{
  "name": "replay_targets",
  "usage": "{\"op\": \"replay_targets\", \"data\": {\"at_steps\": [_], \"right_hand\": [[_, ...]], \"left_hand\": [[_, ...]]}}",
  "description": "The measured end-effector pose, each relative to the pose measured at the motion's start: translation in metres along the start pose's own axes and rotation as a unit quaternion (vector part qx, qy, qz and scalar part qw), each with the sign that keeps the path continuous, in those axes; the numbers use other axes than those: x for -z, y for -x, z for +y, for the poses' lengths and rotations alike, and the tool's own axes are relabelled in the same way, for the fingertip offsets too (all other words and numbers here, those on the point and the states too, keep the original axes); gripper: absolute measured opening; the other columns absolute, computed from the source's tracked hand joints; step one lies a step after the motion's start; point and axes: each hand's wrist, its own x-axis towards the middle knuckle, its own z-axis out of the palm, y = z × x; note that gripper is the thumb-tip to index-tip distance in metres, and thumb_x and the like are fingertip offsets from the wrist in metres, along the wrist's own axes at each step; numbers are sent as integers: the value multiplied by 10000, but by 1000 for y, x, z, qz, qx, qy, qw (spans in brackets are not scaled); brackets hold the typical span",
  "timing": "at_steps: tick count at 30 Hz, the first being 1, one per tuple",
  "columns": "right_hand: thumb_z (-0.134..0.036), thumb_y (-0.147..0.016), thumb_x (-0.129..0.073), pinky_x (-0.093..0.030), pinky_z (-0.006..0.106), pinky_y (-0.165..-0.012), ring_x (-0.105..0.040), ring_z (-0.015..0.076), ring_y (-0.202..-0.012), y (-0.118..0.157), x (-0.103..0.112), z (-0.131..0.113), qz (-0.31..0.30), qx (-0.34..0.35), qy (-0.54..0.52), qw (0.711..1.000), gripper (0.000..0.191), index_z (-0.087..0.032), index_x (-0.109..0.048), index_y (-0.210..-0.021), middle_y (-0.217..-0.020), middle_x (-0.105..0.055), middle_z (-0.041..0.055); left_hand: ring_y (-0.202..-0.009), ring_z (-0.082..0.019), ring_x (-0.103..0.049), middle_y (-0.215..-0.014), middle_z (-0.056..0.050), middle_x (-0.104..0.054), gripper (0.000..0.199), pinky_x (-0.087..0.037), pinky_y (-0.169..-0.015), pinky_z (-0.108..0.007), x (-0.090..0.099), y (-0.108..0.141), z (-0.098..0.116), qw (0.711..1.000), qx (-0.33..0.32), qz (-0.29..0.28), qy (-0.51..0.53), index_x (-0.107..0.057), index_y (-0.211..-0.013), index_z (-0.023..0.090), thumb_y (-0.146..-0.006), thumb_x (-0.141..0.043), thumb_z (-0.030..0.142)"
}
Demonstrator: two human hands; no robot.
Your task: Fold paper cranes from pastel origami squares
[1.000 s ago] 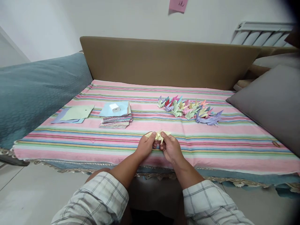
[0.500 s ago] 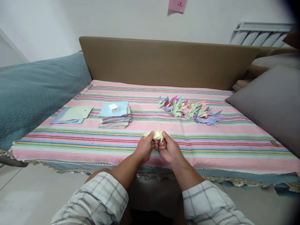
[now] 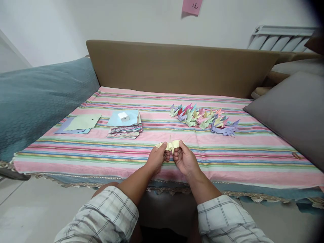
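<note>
A pale yellow paper crane (image 3: 171,145) is held just above the striped cloth, its wings spread to either side. My left hand (image 3: 157,157) pinches the left wing between thumb and curled fingers. On the other side, my right hand (image 3: 186,158) has its thumb and fingers closed on the right wing. A thin point of the crane sticks up away from me, and another points down between my hands. Beyond them lies a cluster of folded paper cranes (image 3: 202,118) in many colours.
Left of the hands stands a stack of square paper (image 3: 125,130) topped by a white charger block (image 3: 123,116). Loose sheets (image 3: 82,122) lie farther left. A grey cushion (image 3: 291,111) rests at the right, and the brown sofa back (image 3: 177,67) rises behind.
My right hand has shifted slightly to the right, and more of the crane's right wing shows, spread flatter. My left hand stays almost where it was.
</note>
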Motion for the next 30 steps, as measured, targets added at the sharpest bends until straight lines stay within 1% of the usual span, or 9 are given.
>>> {"op": "replay_targets", "data": {"at_steps": [3, 7, 10, 14, 20, 23, 26, 28, 30], "right_hand": [[-373, -656, -745, -369, 155, -327, -468, 59, -406, -1, 1, -1, 9, 8, -10, 1000, 276, -179, -552, -688, -524, -528, -54], [-331, -650, -754, -365, 146, -320, -471, 55, -396, -1, 1, -4, 18, -3, -27, 999, 252, -176, -556, -681, -509, -540, -57], [-313, -680, -728, -371, 136, -323, -477, 52, -391, -1, 0, -7, 30, -15, -36, 999, 216, -164, -572, -697, -510, -562, -45], [-290, -716, -693, -369, 128, -317, -474, 50, -379, -1, -1, -10, 38, -37, -51, 997, 177, -159, -575, -696, -494, -565, -41], [-286, -721, -688, -357, 128, -312, -456, 50, -369, -3, -1, -12, 37, -49, -54, 997, 183, -167, -556, -679, -478, -551, -45], [-333, -717, -689, -371, 137, -331, -467, 55, -383, -4, 1, -13, 25, -28, -24, 999, 212, -177, -546, -724, -509, -567, -42], [-404, -732, -662, -394, 160, -356, -491, 72, -406, -4, 3, -11, 30, 16, 13, 999, 276, -213, -540, -890, -557, -585, -51], [-459, -745, -635, -397, 173, -366, -496, 79, -422, -3, 5, -8, 34, 66, 51, 996, 327, -231, -517, -946, -579, -573, -60], [-500, -758, -605, -401, 183, -384, -496, 81, -451, -2, 7, -4, 19, 131, 109, 985, 335, -231, -508, -932, -608, -552, -61]], "left_hand": [[-433, -89, -464, -505, 25, -522, 371, -382, -456, -223, 0, 0, 1, 1000, 5, -1, 9, -555, -668, 156, -696, -646, 514], [-452, -86, -498, -531, 25, -545, 343, -408, -462, -200, 2, 0, 5, 998, 0, 6, 65, -533, -756, 161, -686, -673, 466], [-448, -84, -507, -522, 30, -531, 296, -421, -462, -195, 4, 0, 8, 994, 0, 4, 108, -512, -745, 156, -693, -681, 393], [-473, -96, -544, -559, -1, -567, 215, -460, -496, -214, 7, 2, 11, 989, 29, -13, 147, -531, -756, 138, -737, -642, 320], [-488, -107, -568, -568, -13, -583, 171, -477, -499, -218, 7, 2, 11, 987, 43, -23, 156, -539, -750, 133, -759, -625, 279], [-481, -105, -568, -568, -6, -585, 187, -481, -495, -217, 7, 2, 11, 989, 25, -15, 148, -531, -744, 137, -747, -645, 286], [-494, -99, -571, -587, 0, -589, 224, -490, -502, -216, 6, 1, 11, 989, 5, 13, 146, -530, -736, 138, -736, -667, 315], [-513, -94, -576, -606, 7, -588, 250, -496, -509, -214, 6, 0, 11, 988, -5, 37, 148, -531, -737, 141, -728, -680, 342], [-529, -91, -576, -611, 12, -580, 282, -500, -516, -212, 6, -1, 10, 988, -13, 51, 143, -534, -740, 142, -716, -693, 374]]}}
